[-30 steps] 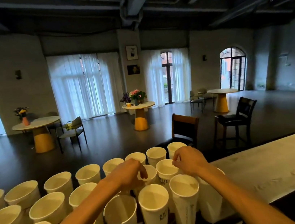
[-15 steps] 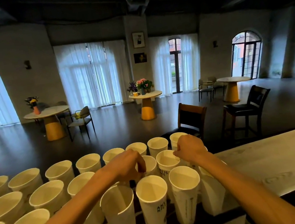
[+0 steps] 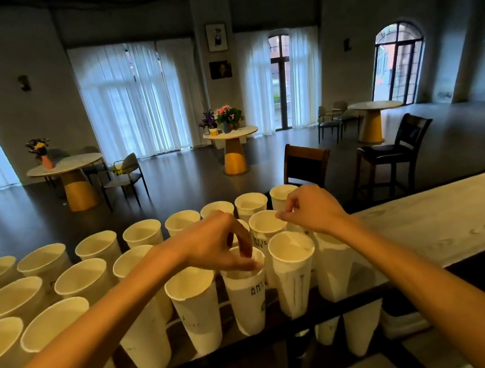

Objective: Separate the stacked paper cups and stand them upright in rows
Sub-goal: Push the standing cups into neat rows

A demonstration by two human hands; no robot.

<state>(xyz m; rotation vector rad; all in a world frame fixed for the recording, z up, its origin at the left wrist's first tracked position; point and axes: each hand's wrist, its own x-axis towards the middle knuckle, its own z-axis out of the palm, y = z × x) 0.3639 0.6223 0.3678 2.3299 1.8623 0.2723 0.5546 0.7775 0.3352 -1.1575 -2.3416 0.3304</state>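
Far left: three rows of white paper cups (image 3: pixel 43 261) stood upright, mouths up, on the dark counter (image 3: pixel 216 362). The rows ran rightward from the frame's left edge, which cropped the outermost cups, so no full count was possible. None was seen lying on its side.

Centre: the left hand (image 3: pixel 215 243) was curled down over the rim of a front-row printed cup (image 3: pixel 246 295). Its fingertips (image 3: pixel 249 253) dipped inside the mouth and the thumb lay against the rim, so it pinched that rim. Whether a second cup was nested inside could not be told.

Right of centre: the right hand (image 3: pixel 310 210) hovered over a middle-row cup (image 3: pixel 267 227) with finger and thumb closed narrowly at the rim's far right edge. It appeared to pinch the rim, though contact was hard to confirm. Just beside stood another front-row cup (image 3: pixel 294 270), upright.

Far right: the pale stone countertop (image 3: pixel 445 217) carried no cups in view.

Judgement: task well advanced, with most visible cups already separated and set in rows. No remaining tall stack was visible, and any was hidden by the hands or out of frame. Remaining work seemed to be the right ends of the rows, possibly extending toward the pale section.
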